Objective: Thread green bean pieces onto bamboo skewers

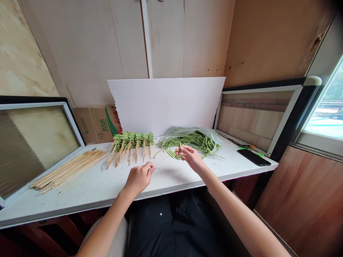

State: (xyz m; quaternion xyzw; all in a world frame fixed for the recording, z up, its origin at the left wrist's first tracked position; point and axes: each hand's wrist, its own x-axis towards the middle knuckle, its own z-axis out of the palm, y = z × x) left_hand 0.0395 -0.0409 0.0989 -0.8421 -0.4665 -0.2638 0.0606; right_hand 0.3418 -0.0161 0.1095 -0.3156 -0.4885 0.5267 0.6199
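Observation:
My left hand is closed over the front of the white table, fingers curled together; what it holds, if anything, is too small to make out. In my right hand, thumb and fingers pinch something small and thin by the long green beans, which lie in a clear plastic bag. A few loose beans rest just left of that hand. Bundles of green bean pieces on skewers stand in a row behind my left hand, their bare stick ends pointing forward.
Many bare wooden skewers lie on the left of the white table. A black phone is at the right end. Behind are a white board and a cardboard box; framed panels flank both sides.

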